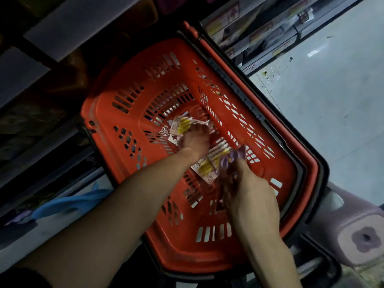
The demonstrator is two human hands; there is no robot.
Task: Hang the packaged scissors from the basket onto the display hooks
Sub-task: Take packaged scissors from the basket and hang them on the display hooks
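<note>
Bare forearms — one dark sleeve (left arm) showing

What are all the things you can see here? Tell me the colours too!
basket: one, red-orange, middle of the view
far packet: one, pink with a yellow label, on the basket floor
loose packets: a few, exact count unclear, pink with yellow labels, on the basket floor
purple scissors packet: one, purple handles, above the basket floor
stool: one, lilac, lower right
blue thing: one, blue, lower left; cannot tell what it is
shelves: dark with labels, upper right
floor: pale grey, right
left hand: grips the far packet
right hand: fingers hold the purple scissors packet
</note>
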